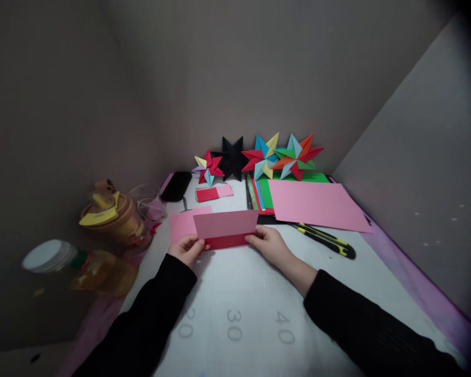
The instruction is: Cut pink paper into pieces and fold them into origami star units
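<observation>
Between my two hands is a folded sheet of paper [226, 224], pale pink on its raised upper part and deeper red-pink along the lower strip. My left hand [187, 249] pinches its lower left corner, thumb on top. At the lower right corner, my right hand [270, 244] pinches it the same way. Behind it on the left lies a pink paper piece [180, 222], partly covered. Farther back are small red and pink paper strips [214, 193]. A black and yellow utility knife [325, 240] rests right of my right hand.
Several folded paper stars [265, 156] lean on the back wall. A large pink sheet [317, 205] covers a stack of coloured paper [264, 195]. On the left stand a brown cup [115, 222] and a white-capped bottle [102, 269]; a black phone [176, 186] lies behind.
</observation>
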`<state>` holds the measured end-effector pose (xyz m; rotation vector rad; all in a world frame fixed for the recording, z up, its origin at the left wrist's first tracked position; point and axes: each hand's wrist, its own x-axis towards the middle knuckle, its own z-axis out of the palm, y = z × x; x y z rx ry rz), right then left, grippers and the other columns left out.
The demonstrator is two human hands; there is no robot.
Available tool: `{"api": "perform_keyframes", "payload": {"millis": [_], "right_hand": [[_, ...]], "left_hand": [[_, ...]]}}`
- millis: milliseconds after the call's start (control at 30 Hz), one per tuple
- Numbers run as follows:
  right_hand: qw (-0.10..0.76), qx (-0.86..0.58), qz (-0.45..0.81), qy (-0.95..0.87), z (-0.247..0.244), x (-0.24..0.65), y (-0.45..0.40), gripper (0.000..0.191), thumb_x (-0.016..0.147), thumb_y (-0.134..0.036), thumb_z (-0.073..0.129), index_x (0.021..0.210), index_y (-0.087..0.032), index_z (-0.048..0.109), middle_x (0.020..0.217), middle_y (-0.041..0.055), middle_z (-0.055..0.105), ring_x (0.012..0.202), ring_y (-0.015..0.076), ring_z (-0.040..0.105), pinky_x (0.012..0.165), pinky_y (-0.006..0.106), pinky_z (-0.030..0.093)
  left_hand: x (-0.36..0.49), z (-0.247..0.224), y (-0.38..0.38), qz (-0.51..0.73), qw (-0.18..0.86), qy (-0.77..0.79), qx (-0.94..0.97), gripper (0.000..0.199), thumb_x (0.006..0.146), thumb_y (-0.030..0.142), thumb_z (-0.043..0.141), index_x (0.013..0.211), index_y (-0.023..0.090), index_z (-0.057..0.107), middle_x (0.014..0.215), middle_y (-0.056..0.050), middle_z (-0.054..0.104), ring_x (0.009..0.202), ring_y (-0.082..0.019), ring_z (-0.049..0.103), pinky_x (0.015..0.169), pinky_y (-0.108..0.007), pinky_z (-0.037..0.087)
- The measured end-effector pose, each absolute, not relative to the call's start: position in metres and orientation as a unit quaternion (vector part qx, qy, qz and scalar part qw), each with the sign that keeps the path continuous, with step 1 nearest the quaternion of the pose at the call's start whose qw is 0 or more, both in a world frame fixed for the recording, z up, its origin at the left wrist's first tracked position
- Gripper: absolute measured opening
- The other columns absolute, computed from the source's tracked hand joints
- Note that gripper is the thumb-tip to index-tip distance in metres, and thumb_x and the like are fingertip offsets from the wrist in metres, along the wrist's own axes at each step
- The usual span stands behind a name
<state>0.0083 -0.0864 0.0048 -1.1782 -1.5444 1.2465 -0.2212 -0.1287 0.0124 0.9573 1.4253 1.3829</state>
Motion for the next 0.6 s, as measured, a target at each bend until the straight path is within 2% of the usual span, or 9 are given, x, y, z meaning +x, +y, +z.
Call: {"api": "perform_keyframes", "payload": {"millis": [133,267,467,533,600], "right_hand": [[0.407,-0.478,0.47,-0.621,0.006,0.009,-0.087,0.012,0.074,-0.029,0.059,0.069,-0.017,0.061,0.069,0.0005,0.062,0.067,0.0166,0.056,0.061,0.027,0.043],[0.411,-0.502,0.464,-0.603,0.009,0.01,-0.087,0.024,0.072,-0.033,0.063,0.058,-0.018,0.051,0.055,-0.0034,0.052,0.054,0.0125,0.047,0.051,0.024,0.035],[0.427,-0.43,0.633,-0.481,0.012,0.005,-0.088,0.023,0.067,-0.034,0.07,0.069,-0.014,0.058,0.064,0.0001,0.062,0.057,0.0122,0.054,0.054,0.025,0.039],[0.426,-0.424,0.657,-0.454,0.015,0.002,-0.09,0.024,0.065,-0.033,0.071,0.068,-0.014,0.057,0.058,-0.0017,0.059,0.049,0.0087,0.049,0.048,0.022,0.034],[0.42,-0.434,0.666,-0.439,0.018,0.0,-0.092,0.025,0.063,-0.033,0.072,0.063,-0.015,0.054,0.049,-0.0048,0.053,0.04,0.0054,0.039,0.041,0.02,0.025]], "left_hand": [[-0.226,0.006,-0.127,0.505,0.411,0.611,0.451,0.024,0.061,0.038,0.071,0.068,0.015,0.065,0.048,0.001,0.061,0.04,-0.009,0.047,0.042,-0.02,0.035],[-0.23,0.002,-0.127,0.469,0.366,0.614,0.519,0.025,0.064,0.038,0.068,0.055,0.017,0.057,0.043,0.005,0.049,0.039,-0.007,0.038,0.041,-0.02,0.026],[-0.222,0.01,-0.134,0.491,0.466,0.566,0.47,0.027,0.06,0.041,0.071,0.068,0.016,0.064,0.055,0.001,0.06,0.044,-0.009,0.045,0.045,-0.021,0.031],[-0.219,0.013,-0.136,0.478,0.481,0.569,0.467,0.031,0.057,0.04,0.074,0.075,0.015,0.068,0.057,0.0,0.062,0.044,-0.01,0.045,0.044,-0.021,0.031],[-0.219,0.014,-0.137,0.452,0.48,0.588,0.469,0.031,0.057,0.041,0.075,0.071,0.014,0.068,0.049,0.001,0.058,0.04,-0.009,0.041,0.041,-0.021,0.028]]}}
